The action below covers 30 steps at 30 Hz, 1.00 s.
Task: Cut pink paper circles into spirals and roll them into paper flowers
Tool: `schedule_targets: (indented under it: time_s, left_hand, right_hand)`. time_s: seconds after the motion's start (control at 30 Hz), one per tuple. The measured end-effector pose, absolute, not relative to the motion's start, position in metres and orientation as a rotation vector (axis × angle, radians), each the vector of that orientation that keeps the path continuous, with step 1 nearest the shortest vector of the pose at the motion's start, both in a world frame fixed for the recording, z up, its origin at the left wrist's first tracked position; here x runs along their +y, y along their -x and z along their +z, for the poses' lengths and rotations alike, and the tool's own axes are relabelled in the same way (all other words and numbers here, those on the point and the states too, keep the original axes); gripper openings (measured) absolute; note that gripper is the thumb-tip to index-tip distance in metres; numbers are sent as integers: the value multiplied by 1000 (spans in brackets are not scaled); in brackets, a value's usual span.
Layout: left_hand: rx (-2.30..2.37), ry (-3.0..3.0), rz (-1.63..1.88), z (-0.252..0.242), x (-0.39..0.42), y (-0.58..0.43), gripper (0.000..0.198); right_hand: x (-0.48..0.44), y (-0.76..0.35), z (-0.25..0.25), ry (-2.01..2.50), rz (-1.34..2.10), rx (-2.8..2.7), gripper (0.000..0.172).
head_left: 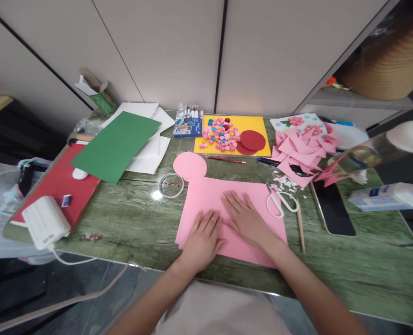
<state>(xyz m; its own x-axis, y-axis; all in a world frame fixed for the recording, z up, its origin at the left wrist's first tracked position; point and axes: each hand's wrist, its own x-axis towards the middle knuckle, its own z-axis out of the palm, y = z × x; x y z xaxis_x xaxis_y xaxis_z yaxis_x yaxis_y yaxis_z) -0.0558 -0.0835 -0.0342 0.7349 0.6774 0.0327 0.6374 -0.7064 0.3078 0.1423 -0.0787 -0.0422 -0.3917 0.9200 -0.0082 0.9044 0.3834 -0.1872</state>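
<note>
A: Where're the hands rn?

B: Both on the pink paper [199,204], near-middle of the table [133,218], palms down. L hand [203,239] lies flat, fingers close tog., pointing far & a bit right, thumb out to the right.

A: And R hand?

B: R hand [244,217] is flat too, fingers fanned, pointing far-left, thumb toward the L fingertips. Can't tell if they touch. Both forearms come in from the near side, elbows out.

A: Paper = 1 sheet?

B: Left edge looks doubled; can't tell if it's folded or stacked.

A: What's around it?

B: Pink circle [189,166] at its far-left corner, tape ring [160,186] just left, scissors [276,197] at the right edge, then a wooden stick [300,225] & phone [333,208].

A: Rest of the tabletop?

B: Green, streaky surface. Far side: yellow sheet [258,123] w/ pompoms [222,135] & dark red circles [252,141]; pink scraps [300,151] far-right. Left: green sheet [117,145] partly over a red one [60,181], white plug-in block [46,222] near it.

A: Room?

B: Pale gray panels [168,51] behind, shelf [363,100] far-right, dark floor tiles [123,274] below.
</note>
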Motion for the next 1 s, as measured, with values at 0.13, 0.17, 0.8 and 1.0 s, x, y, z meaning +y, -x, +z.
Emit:
schedule_targets:
  time_s: [0.13, 0.17, 0.8, 1.0]
  left_hand:
    - [1105, -2651, 299, -29, -73, 65, 45]
    - [1148, -2652, 319, -28, -68, 70, 43]
    - [1508, -2023, 594, 21, -45, 80, 8]
    - [1228, -1908, 710, 22, -72, 60, 3]
  right_hand:
    - [-79, -147, -44, 1660, 258, -2543, 62]
    - [-79, -149, -44, 1657, 260, -2542, 62]
    - [-104, -132, 4, 1674, 454, -1773, 44]
    - [-100, -111, 22, 1463, 504, -1776, 43]
